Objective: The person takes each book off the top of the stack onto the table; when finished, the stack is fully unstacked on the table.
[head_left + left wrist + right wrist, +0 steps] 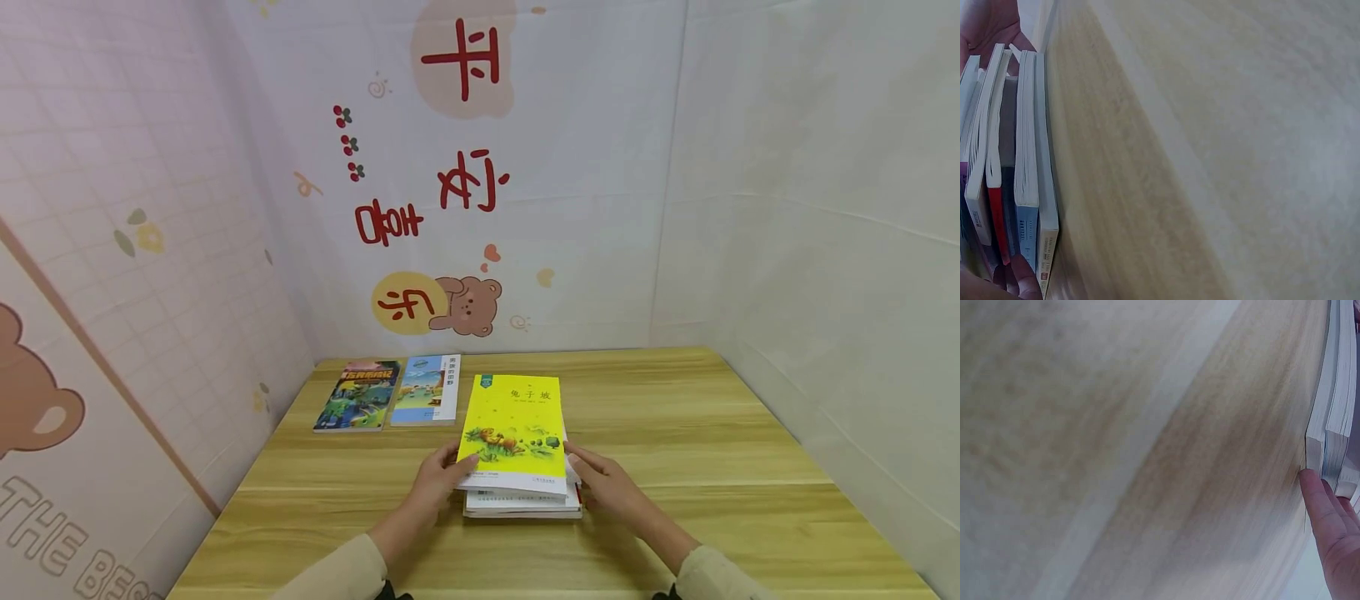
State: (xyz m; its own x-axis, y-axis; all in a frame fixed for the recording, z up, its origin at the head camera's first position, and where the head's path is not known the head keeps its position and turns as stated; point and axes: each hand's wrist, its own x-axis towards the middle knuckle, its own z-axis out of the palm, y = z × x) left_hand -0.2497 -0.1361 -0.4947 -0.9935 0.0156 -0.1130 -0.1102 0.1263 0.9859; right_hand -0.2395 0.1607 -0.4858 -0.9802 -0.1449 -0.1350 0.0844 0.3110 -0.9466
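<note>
A book with a yellow cover [517,421] lies on top of a stack of several books [522,503] at the middle of the table. Its near edge sits skewed over the white books beneath. My left hand [435,485] grips the stack's left side, thumb over the yellow cover. In the left wrist view its fingertips [1025,278] touch the spines, one of them red [998,215]. My right hand [615,492] is at the right side. The right wrist view has its straight fingers [1317,500] against the lower corners of the books [1335,434].
Two more books lie flat at the table's back left: one with a dark colourful cover [358,398], beside it one in blue and white [426,392]. The wooden table [697,450] meets a printed cloth wall [585,250] at its back and sides.
</note>
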